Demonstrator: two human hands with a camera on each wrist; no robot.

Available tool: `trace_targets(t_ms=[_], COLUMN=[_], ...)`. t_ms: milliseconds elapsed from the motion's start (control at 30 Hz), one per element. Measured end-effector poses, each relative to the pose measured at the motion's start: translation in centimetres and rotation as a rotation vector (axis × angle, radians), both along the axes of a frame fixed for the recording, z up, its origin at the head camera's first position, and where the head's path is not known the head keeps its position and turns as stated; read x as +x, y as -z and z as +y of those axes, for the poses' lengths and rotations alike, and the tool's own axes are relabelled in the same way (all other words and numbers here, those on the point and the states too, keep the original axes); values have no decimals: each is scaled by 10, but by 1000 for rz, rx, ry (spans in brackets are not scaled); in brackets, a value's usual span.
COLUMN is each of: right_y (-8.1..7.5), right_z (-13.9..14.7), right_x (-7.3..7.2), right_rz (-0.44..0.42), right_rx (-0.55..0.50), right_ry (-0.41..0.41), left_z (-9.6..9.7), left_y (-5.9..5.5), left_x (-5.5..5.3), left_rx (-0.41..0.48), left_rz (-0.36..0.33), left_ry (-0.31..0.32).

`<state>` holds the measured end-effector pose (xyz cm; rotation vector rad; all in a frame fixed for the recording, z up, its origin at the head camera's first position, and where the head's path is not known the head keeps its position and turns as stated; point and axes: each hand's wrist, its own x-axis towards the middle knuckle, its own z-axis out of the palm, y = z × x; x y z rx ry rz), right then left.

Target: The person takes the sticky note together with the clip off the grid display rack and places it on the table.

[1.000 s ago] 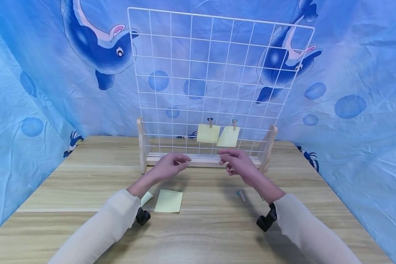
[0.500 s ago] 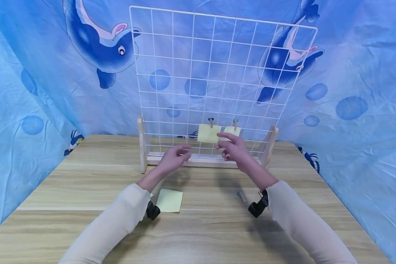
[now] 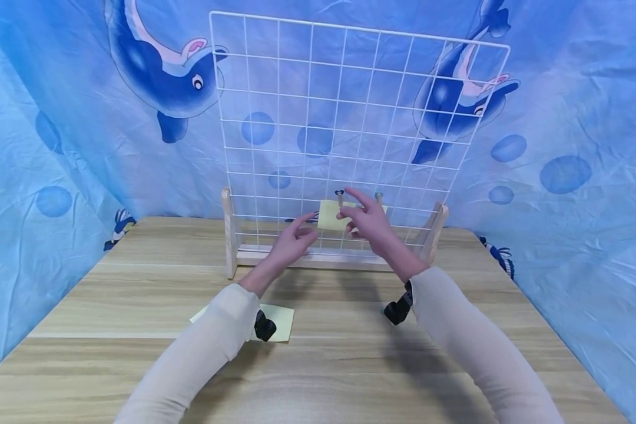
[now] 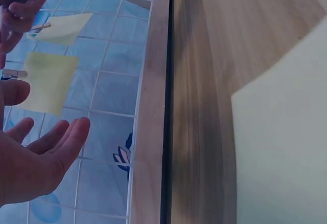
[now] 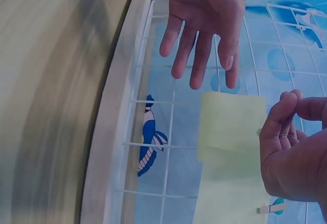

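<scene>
Two pale yellow sticky notes hang from small wooden clothespins on a white wire grid (image 3: 275,141). My right hand (image 3: 368,224) is raised before them, index finger extended and thumb apart, close to the left note's clothespin (image 3: 340,199). It covers most of the right note (image 5: 225,193), whose clothespin (image 5: 271,208) bears a green ornament. My left hand (image 3: 292,240) hovers at the lower left of the left note (image 3: 328,215), fingers spread and relaxed. The left wrist view shows that hand (image 4: 36,157) below the note (image 4: 48,83), apart from it. I see nothing held in either hand.
Wooden feet (image 3: 229,235) and a bar (image 3: 328,259) carry the grid on the wood-grain table (image 3: 328,377). More sticky notes (image 3: 282,321) lie beneath my left forearm, partly hidden. A blue dolphin-print cloth (image 3: 572,118) hangs behind and along both sides.
Both hands have moved up towards the hanging notes. The right hand has also gone left, from below the right note to before the left note's clothespin. The left hand has shifted slightly right.
</scene>
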<state>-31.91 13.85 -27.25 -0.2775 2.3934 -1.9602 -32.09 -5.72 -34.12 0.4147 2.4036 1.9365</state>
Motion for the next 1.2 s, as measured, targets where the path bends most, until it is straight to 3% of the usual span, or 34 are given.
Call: trace_targets(t_ms=[300, 733, 933, 1200], right_y=[-8, -8, -7, -4], right_z=[-9, -18, -16, -15], right_x=[-18, -30, -30, -31], right_rz=[-4, -34, -56, -12], right_rx=[40, 44, 5, 27], right_ry=[-4, -8, 5, 5], left_z=[7, 6, 10, 13], left_y=[-6, -5, -4, -4], left_x=[-9, -21, -22, -22], left_rx=[5, 24, 60, 104], left_rz=[-9, -39, -20, -15], left_ry=[5, 0, -59, -120])
